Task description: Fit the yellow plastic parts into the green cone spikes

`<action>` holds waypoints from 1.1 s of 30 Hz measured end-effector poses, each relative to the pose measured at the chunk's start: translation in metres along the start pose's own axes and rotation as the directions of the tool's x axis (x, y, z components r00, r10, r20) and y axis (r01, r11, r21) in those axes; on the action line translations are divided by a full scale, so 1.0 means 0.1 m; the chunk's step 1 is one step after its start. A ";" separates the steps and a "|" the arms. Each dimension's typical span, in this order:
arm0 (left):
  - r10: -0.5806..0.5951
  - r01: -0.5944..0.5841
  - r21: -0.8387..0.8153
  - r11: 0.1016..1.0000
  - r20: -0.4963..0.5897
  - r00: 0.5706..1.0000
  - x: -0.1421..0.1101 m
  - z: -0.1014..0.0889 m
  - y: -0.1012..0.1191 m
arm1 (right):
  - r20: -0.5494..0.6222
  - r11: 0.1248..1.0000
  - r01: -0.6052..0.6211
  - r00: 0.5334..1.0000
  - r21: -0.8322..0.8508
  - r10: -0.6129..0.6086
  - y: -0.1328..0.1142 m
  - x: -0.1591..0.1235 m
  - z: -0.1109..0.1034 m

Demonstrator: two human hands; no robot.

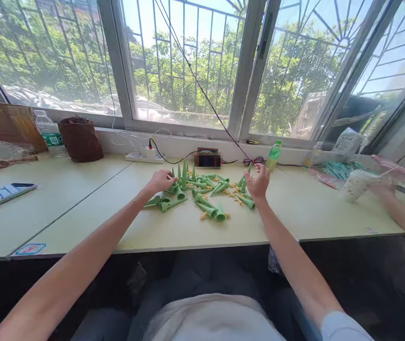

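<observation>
A pile of green hollow plastic spikes, like plant watering spikes, lies on the pale table in front of me. Small yellow plastic pieces are scattered among them. At the pile's left side, my left hand has its fingers curled together at a green spike; the fingers partly hide it. Several spikes stand point up just right of that hand. My right hand is at the pile's right side, thumb and fingers apart in a curve. A green tip shows beside its thumb.
Behind the pile is a small dark device, with a power strip to its left. A green-yellow bottle stands back right. Far left are a phone and a brown container. Another person's arm reaches in at right.
</observation>
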State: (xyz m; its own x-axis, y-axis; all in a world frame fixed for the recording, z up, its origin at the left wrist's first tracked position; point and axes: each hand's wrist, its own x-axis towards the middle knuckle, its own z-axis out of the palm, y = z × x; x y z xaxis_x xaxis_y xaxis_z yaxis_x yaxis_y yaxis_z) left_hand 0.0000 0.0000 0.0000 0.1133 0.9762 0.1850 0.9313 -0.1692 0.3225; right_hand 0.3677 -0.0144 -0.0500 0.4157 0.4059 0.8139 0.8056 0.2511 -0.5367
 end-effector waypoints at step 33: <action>0.857 -0.865 0.008 0.501 -0.144 0.495 -0.85 0.27 1.22 | 0.521 0.879 -0.298 0.851 0.373 0.067 0.06 0.18 -0.09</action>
State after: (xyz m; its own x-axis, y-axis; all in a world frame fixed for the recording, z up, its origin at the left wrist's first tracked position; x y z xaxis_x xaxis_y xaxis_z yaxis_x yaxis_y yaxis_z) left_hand 0.1136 -0.0998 -0.0010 0.8042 0.3185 0.5019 0.3715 -0.9284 -0.0061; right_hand 0.3834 -0.0132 -0.0369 0.1875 0.8203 0.5403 0.4268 0.4274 -0.7970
